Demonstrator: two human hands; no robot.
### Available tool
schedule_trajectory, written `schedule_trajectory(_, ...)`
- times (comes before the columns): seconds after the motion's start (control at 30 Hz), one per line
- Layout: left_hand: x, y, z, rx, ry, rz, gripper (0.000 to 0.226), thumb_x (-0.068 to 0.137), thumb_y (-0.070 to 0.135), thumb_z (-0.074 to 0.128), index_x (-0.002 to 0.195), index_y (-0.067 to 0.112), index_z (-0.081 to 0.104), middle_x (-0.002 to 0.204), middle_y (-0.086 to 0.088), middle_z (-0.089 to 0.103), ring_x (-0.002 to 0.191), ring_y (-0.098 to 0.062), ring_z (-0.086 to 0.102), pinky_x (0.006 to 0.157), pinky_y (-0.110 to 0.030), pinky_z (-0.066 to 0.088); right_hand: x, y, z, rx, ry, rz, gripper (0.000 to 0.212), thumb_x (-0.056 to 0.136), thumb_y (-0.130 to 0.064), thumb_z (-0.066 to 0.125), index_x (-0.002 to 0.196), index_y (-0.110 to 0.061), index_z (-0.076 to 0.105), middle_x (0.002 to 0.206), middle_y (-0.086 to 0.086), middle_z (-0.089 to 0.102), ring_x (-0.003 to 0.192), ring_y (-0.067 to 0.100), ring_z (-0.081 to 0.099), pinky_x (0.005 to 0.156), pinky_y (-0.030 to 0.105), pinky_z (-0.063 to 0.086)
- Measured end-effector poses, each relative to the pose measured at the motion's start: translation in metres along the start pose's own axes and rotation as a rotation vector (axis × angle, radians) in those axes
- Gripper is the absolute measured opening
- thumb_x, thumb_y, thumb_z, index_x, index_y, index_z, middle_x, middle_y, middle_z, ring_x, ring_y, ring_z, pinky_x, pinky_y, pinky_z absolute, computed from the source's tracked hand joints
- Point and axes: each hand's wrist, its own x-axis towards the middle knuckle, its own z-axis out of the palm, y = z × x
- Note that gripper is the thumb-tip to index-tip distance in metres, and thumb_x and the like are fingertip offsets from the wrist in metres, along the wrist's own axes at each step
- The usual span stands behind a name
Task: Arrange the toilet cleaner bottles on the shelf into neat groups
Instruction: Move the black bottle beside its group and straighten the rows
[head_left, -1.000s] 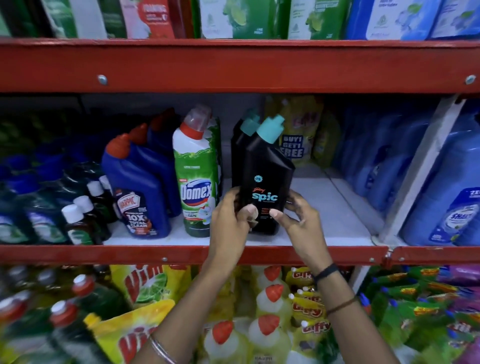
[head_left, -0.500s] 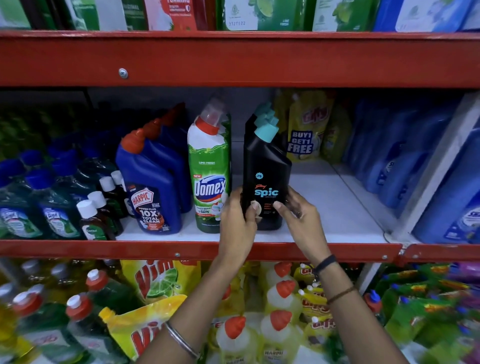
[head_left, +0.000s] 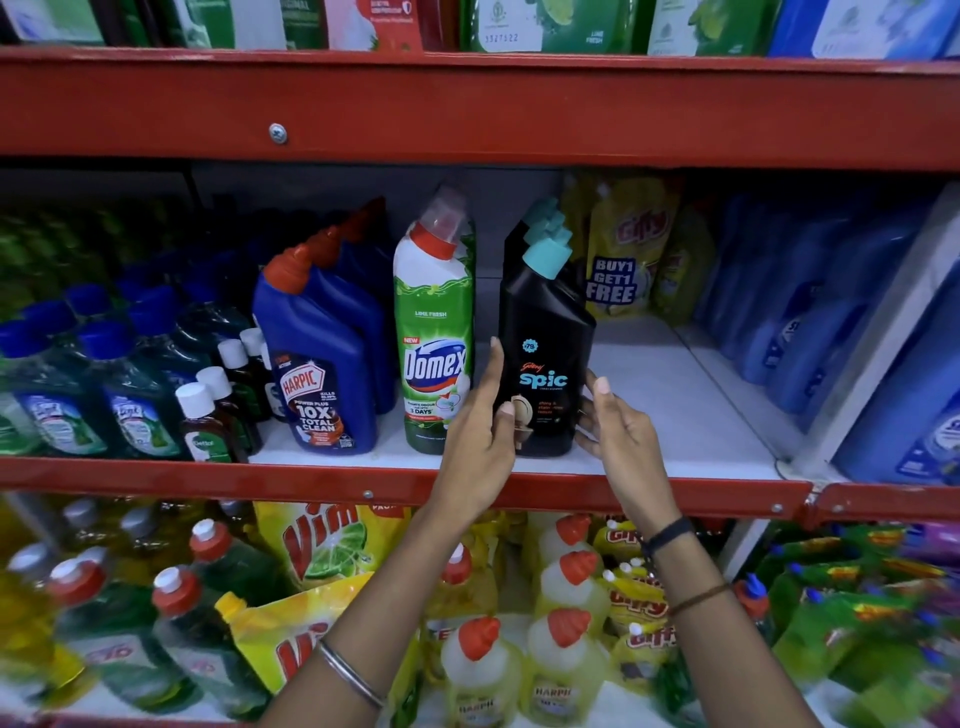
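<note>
A black Spic toilet cleaner bottle (head_left: 546, 332) with a teal cap stands upright at the front of the white shelf (head_left: 680, 410), heading a row of like black bottles behind it. My left hand (head_left: 480, 436) lies along its left side, fingers stretched upward, thumb resting on the label. To the bottle's lower right is my right hand (head_left: 621, 436), its fingers spread and the fingertips at or just off the bottle. Left of it stand a green-and-white Domex bottle (head_left: 434, 332) and a row of blue Harpic bottles (head_left: 317, 358).
Small brown Dettol bottles (head_left: 205, 421) and blue-capped green bottles (head_left: 78, 395) fill the shelf's left. Yellow Gifty pouches (head_left: 623, 260) stand at the back right, with large blue bottles (head_left: 810, 322) beyond a white divider (head_left: 878, 332). Red shelf beams (head_left: 467, 104) run above and below.
Both hands gripped the black bottle low on its front earlier. They have loosened, the fingers have spread apart, and the bottle stands on the shelf in line with the row behind.
</note>
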Motion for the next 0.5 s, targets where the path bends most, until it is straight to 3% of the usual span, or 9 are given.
schedule_trajectory(0.07,-0.001,0.002,-0.002,0.026,-0.009,0.003,0.059,0.1,0.022,0.037,0.148,0.04,0.007,0.147,0.002,0.042,0.125,-0.006,0.046,0.104,-0.031,0.042,-0.003,0.0,0.003,-0.01,0.005,-0.003,0.025,0.084,-0.063,0.036,0.094,-0.062,0.058,0.107,-0.021,0.065,0.11,0.007,0.063,0.097,0.031,0.049)
schedule_trajectory(0.17,-0.012,0.008,-0.007,-0.053,0.117,0.046,0.046,0.1,0.027,0.041,0.144,0.029,0.03,0.132,0.009,0.054,0.113,0.01,0.051,0.097,-0.018,0.046,-0.016,-0.002,0.017,-0.028,0.218,-0.091,0.027,0.091,-0.058,0.038,0.11,-0.049,0.055,0.122,-0.012,0.06,0.118,0.003,0.055,0.099,0.02,0.044)
schedule_trajectory(0.23,-0.022,0.008,-0.015,-0.089,0.315,0.113,0.037,0.099,0.029,0.04,0.134,0.022,0.046,0.128,0.003,0.057,0.119,0.003,0.051,0.1,-0.02,0.044,-0.03,-0.004,0.033,-0.002,0.375,-0.243,0.037,0.093,-0.05,0.038,0.121,-0.031,0.054,0.127,-0.006,0.058,0.118,-0.004,0.052,0.1,0.017,0.043)
schedule_trajectory(0.3,-0.027,0.004,-0.027,-0.118,0.439,0.171,0.041,0.097,0.033,0.035,0.132,0.015,0.048,0.13,-0.003,0.052,0.122,0.004,0.045,0.099,-0.011,0.038,-0.042,-0.001,0.055,0.044,0.294,-0.343,0.048,0.093,-0.052,0.036,0.125,-0.022,0.056,0.131,-0.001,0.057,0.125,0.007,0.052,0.104,0.032,0.045)
schedule_trajectory(0.37,-0.025,-0.001,-0.04,-0.135,0.425,0.156,0.046,0.096,0.04,0.029,0.137,0.023,0.04,0.135,-0.001,0.042,0.123,0.012,0.038,0.098,-0.003,0.031,-0.047,-0.002,0.079,0.061,0.11,-0.34,0.06,0.091,-0.06,0.033,0.133,-0.021,0.05,0.14,-0.003,0.052,0.132,0.012,0.047,0.107,0.036,0.041)
schedule_trajectory(0.43,-0.02,-0.008,-0.052,-0.157,0.345,0.088,0.053,0.093,0.061,0.022,0.141,0.04,0.027,0.139,0.007,0.034,0.13,0.01,0.033,0.105,-0.007,0.03,-0.045,-0.008,0.1,0.068,-0.008,-0.271,0.07,0.084,-0.071,0.03,0.139,-0.027,0.038,0.142,-0.019,0.041,0.133,-0.006,0.04,0.107,0.02,0.037)
schedule_trajectory(0.5,-0.015,-0.018,-0.059,-0.206,0.257,0.027,0.064,0.086,0.072,0.016,0.144,0.046,0.018,0.148,0.01,0.029,0.139,-0.001,0.028,0.117,-0.029,0.029,-0.038,-0.014,0.118,0.055,-0.035,-0.194,0.078,0.079,-0.078,0.025,0.141,-0.033,0.025,0.14,-0.027,0.033,0.123,-0.024,0.033,0.103,0.006,0.032)
